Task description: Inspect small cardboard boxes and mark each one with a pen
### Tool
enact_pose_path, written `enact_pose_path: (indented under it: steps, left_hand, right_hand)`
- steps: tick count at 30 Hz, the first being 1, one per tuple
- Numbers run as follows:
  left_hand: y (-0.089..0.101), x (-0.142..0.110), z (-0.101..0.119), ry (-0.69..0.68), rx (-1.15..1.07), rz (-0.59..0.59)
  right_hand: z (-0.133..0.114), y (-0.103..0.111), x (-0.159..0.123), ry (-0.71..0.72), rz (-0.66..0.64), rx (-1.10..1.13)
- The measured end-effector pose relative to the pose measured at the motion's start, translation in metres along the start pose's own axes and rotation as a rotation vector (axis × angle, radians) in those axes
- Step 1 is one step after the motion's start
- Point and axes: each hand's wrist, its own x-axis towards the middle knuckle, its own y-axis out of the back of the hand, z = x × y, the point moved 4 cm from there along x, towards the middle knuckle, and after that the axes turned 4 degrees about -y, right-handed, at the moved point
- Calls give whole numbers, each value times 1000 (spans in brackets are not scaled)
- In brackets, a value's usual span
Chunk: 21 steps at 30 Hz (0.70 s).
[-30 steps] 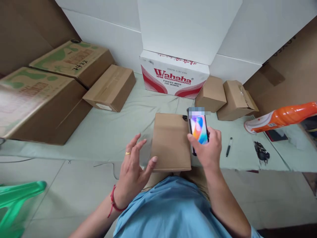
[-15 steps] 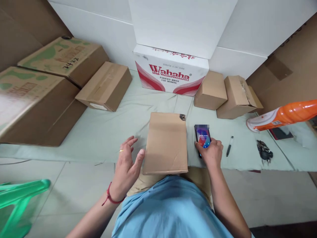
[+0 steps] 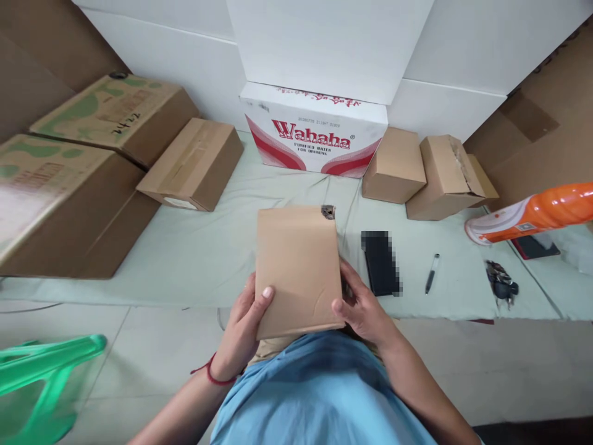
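Note:
A brown cardboard box [image 3: 299, 266] with a dark patch at its far right corner sits at the table's near edge, in front of my body. My left hand [image 3: 245, 318] grips its left side, thumb on the top face. On the opposite side my right hand [image 3: 364, 306] holds the box, its thumb near the right front corner and the fingers partly hidden behind the side. Right of that hand lies a phone [image 3: 380, 266] with a dark screen, partly pixelated. Farther right are a pen [image 3: 432, 274] and a bunch of keys [image 3: 503, 285].
A white Wahaha carton [image 3: 315, 133] stands at the back. Cardboard boxes [image 3: 393, 167] sit beside it, and larger cartons [image 3: 74, 204] fill the left. An orange-capped bottle [image 3: 532, 213] juts in from the right. A green plastic stool [image 3: 55, 371] is on the floor at left.
My right hand has let go of the phone, whose screen has gone dark, and moved left onto the box. My left hand has closed on the box's left side. The box has shifted slightly left.

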Motion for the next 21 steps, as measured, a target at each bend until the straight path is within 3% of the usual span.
enact_pose_path:
  steps: [3,5,8,12,17,21]
  left_hand:
    - [-7,-8,-1,76,-184,-14]
    - [-14,-8,5,28,-199,-85]
    - [-26,-5,19,-100,-153,-231]
    - [-38,0,33,-224,-177,-347]
    - [-36,5,30,-191,-155,-347]
    - [-22,7,23,-150,-86,-321]
  right_hand:
    - [-3,-1,-8,-48,-120,226]
    - [-3,6,-13,-58,-78,252]
    - [-4,31,-19,-50,94,183]
    - [-21,83,-28,-35,421,61]
    - [-59,149,-59,-14,790,-98]
    - [-51,199,-108,-213,921,-203]
